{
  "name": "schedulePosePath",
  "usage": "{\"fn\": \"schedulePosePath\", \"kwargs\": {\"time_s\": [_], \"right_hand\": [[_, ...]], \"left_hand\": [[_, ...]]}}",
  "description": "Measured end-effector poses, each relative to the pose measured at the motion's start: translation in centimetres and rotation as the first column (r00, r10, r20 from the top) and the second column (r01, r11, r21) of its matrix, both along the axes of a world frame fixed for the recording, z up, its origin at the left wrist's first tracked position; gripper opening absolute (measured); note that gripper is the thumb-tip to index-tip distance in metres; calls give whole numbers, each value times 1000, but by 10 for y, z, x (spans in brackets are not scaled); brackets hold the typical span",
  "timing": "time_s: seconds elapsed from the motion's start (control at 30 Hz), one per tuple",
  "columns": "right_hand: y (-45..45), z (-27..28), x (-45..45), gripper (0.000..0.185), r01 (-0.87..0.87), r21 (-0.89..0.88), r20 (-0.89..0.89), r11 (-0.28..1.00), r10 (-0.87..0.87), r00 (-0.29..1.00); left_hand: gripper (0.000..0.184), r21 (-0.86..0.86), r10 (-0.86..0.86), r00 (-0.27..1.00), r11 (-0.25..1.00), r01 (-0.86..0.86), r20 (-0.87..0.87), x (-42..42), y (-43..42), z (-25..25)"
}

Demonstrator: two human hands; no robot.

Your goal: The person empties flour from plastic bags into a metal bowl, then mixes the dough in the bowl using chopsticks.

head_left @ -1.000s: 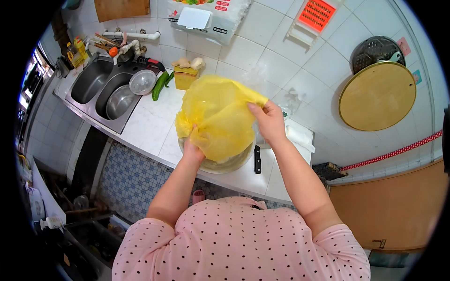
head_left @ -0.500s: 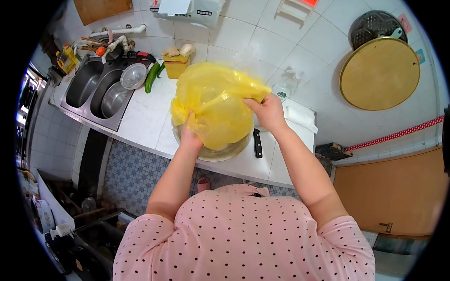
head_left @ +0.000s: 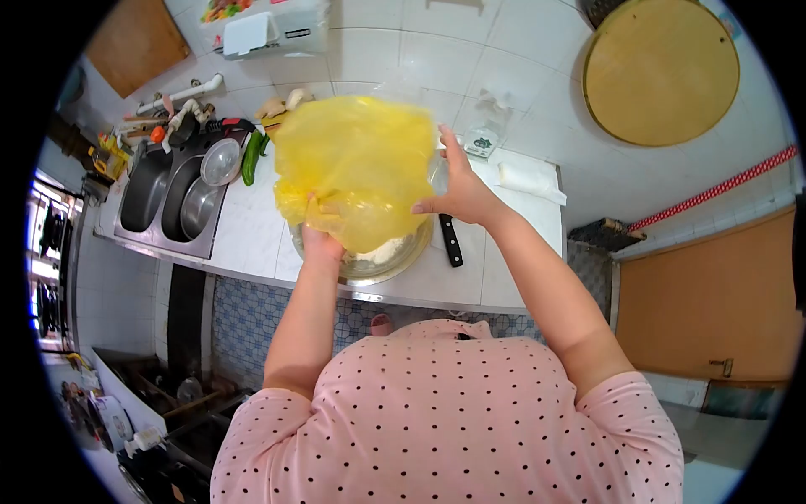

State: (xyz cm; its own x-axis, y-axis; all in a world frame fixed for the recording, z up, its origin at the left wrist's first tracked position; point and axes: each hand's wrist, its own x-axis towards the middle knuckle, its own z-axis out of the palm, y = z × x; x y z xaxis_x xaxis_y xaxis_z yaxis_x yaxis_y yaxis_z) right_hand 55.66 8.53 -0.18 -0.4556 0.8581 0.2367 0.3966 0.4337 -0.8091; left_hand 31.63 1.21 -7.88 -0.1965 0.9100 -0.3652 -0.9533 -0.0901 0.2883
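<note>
A puffed-up yellow plastic bag (head_left: 357,160) hangs over a metal bowl (head_left: 390,273), hiding most of it. Whitish, powdery stuff (head_left: 382,252) shows inside the bowl at its near side. My left hand (head_left: 321,238) grips the gathered lower left part of the bag. Beside the bag's right edge, my right hand (head_left: 460,185) has its thumb and fingers spread, with nothing held between them. A black-handled knife (head_left: 452,241) lies on the counter right of the bowl, its blade partly hidden.
A double sink (head_left: 168,197) is at the left, with a clear bowl (head_left: 221,161) at its edge. Green peppers (head_left: 251,157) lie beside it. At the counter's right are a white roll (head_left: 531,181) and a clear container (head_left: 481,141). A round board (head_left: 662,71) hangs on the wall.
My right hand has let go of the bag and its fingers have spread. The bag's pulled-out right corner has drawn back, and more of the bowl's contents shows. The view has shifted.
</note>
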Motion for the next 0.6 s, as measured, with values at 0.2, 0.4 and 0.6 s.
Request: {"fn": "schedulePosePath", "kwargs": {"time_s": [0.2,0.4,0.6], "right_hand": [[0,-18,19,93,49,-218,180,975,-9,984],[-2,-48,-14,64,9,-323,-87,946,-40,995],[11,-95,-31,48,2,-654,-178,756,-156,972]], "left_hand": [[52,128,-17,998,992,9,63,-5,10,24],[45,163,-16,998,987,5,65,-14,21,18],[41,236,-125,980,968,85,157,-18,12,34]]}}
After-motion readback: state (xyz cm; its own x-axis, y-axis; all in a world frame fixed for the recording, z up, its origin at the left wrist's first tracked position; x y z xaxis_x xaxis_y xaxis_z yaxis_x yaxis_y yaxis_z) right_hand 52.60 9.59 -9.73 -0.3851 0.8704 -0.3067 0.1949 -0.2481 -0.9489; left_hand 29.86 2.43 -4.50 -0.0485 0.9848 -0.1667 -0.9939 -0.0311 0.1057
